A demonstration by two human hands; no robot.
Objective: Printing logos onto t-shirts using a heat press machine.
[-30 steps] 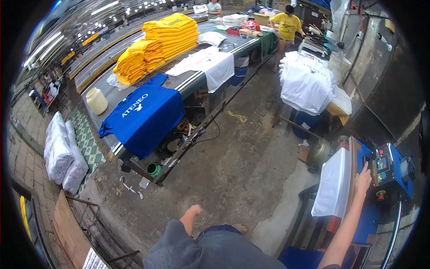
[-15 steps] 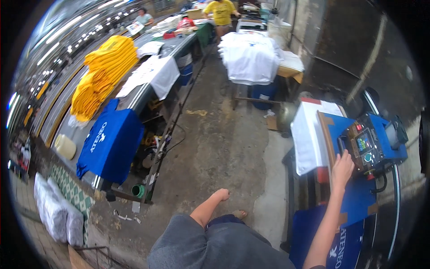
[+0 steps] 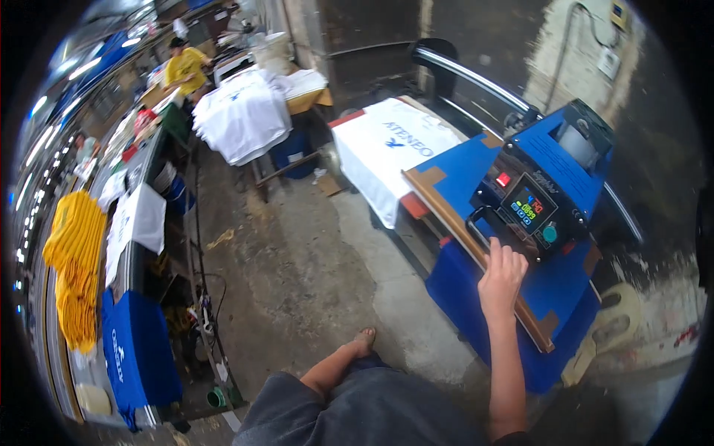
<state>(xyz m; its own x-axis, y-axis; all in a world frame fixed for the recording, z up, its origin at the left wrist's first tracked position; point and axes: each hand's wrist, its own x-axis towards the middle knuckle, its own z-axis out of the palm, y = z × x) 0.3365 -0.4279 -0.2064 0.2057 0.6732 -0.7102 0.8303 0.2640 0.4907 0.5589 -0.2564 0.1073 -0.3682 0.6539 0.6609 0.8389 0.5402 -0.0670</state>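
My right hand is closed on the black handle at the front of a heat press. The press has a blue head with a brown-edged plate and a lit control panel. Beneath that plate, a dark blue shirt shows only along its edges; its print is hidden. A white shirt with blue print lies on the bed beyond the plate. My left hand hangs low by my body, near my sandalled foot, and its fingers do not show clearly.
Stacked white shirts stand on a stand ahead. Along the left, a long table carries yellow shirts, a white shirt and a blue shirt. A person in yellow is at the far end. Metal rails run behind the press.
My view has turned right. The press head has moved toward me with my right hand at its handle, covering the blue shirt's print and uncovering the white shirt's print.
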